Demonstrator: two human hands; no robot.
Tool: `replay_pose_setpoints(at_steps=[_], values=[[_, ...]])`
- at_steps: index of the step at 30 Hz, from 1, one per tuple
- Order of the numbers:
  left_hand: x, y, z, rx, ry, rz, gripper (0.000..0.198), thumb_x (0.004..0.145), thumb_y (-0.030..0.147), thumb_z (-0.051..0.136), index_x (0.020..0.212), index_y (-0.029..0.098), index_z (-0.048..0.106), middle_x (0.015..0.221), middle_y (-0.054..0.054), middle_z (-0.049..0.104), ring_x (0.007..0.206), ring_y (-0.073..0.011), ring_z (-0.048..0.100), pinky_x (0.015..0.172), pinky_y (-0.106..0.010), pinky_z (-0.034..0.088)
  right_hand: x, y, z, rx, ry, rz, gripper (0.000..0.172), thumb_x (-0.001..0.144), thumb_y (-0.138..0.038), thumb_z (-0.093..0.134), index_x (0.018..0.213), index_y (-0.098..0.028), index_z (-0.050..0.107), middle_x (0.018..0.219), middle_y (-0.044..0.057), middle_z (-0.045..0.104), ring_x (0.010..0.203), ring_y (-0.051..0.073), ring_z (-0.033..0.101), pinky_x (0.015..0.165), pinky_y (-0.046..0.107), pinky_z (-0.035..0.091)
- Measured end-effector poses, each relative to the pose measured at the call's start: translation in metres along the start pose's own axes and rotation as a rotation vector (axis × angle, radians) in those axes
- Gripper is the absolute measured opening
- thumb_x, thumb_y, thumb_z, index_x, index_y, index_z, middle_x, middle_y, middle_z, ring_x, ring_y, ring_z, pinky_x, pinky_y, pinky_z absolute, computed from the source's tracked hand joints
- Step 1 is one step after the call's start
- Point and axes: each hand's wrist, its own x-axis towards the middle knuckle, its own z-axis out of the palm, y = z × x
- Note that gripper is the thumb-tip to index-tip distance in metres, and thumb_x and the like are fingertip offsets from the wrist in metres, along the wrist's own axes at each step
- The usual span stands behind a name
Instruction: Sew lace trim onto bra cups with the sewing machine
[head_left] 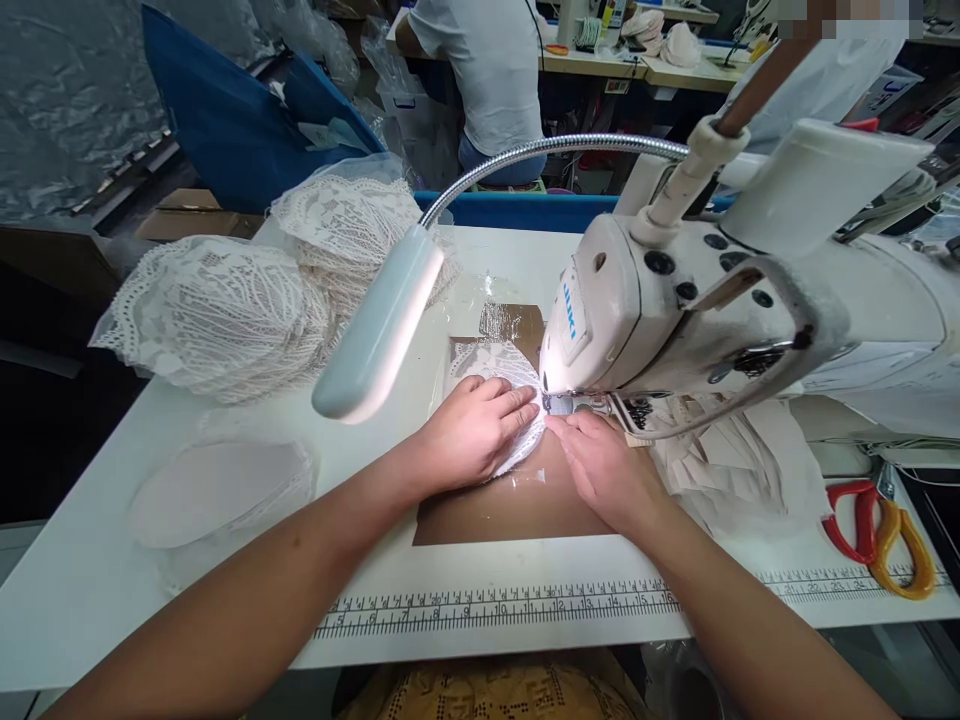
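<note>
A white lace cup piece [491,358] lies under the head of a white JUKI sewing machine [600,300], its right edge at the presser foot [570,404]. My left hand [480,425] rests flat on top of the lace, fingers stretched toward the needle area. Close to the presser foot, my right hand [600,460] has its fingertips together at the edge of the lace, closed on it as far as I can see. The needle itself is hidden by the machine head. Brown board [517,515] lies beneath the work.
Piled lace cups [225,310] stand at the left, with a pale cup piece [225,490] nearer me. A lamp [379,325] hangs over the table. Pale fabric strips [750,460] and red-and-yellow scissors [877,530] lie right. A ruler strip [495,607] runs along the front. Someone [499,70] sits beyond.
</note>
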Motion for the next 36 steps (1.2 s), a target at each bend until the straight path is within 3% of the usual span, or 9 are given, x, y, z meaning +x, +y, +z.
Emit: replay_pose_setpoints(at_steps=[5, 13, 23, 31, 36], values=[[-0.003, 0.003, -0.004, -0.036, -0.017, 0.044, 0.032, 0.093, 0.027, 0.046, 0.119, 0.014, 0.061, 0.124, -0.015, 0.059, 0.099, -0.0271, 0.054, 0.081, -0.041, 0.041, 0.001, 0.002, -0.002, 0.045, 0.038, 0.001, 0.043, 0.089, -0.014, 0.041, 0.126, -0.024, 0.060, 0.100, 0.009, 0.067, 0.092, 0.021, 0.060, 0.082, 0.032, 0.049], [-0.006, 0.004, -0.005, -0.151, -0.051, 0.137, 0.031, 0.096, 0.025, 0.044, 0.121, 0.015, 0.059, 0.128, -0.012, 0.059, 0.104, -0.0255, 0.053, 0.087, -0.041, 0.039, -0.002, 0.003, -0.002, 0.099, 0.099, -0.048, 0.041, 0.089, -0.014, 0.043, 0.123, -0.026, 0.062, 0.105, 0.008, 0.067, 0.096, 0.022, 0.061, 0.083, 0.034, 0.049], [-0.011, -0.003, -0.007, -0.275, 0.000, 0.078, 0.025, 0.093, 0.023, 0.047, 0.111, 0.016, 0.063, 0.118, -0.012, 0.063, 0.101, -0.0241, 0.056, 0.089, -0.042, 0.041, -0.005, 0.002, -0.001, 0.119, 0.073, -0.042, 0.046, 0.086, -0.009, 0.042, 0.125, -0.025, 0.061, 0.111, 0.008, 0.064, 0.096, 0.021, 0.058, 0.077, 0.031, 0.048], [-0.012, -0.003, -0.006, -0.289, 0.014, 0.075, 0.026, 0.091, 0.019, 0.048, 0.111, 0.015, 0.063, 0.115, -0.012, 0.064, 0.100, -0.0241, 0.056, 0.088, -0.041, 0.043, -0.004, 0.002, -0.003, 0.119, 0.035, -0.281, 0.046, 0.081, 0.000, 0.042, 0.117, -0.022, 0.063, 0.091, 0.004, 0.059, 0.084, 0.017, 0.050, 0.077, 0.028, 0.042], [-0.010, -0.003, -0.004, -0.220, -0.007, 0.114, 0.035, 0.091, 0.014, 0.044, 0.123, 0.013, 0.057, 0.126, -0.012, 0.061, 0.106, -0.0260, 0.055, 0.090, -0.043, 0.041, -0.002, -0.004, -0.006, -0.006, 0.028, -0.179, 0.046, 0.079, 0.001, 0.043, 0.116, -0.019, 0.061, 0.090, 0.004, 0.060, 0.082, 0.018, 0.047, 0.074, 0.028, 0.038]])
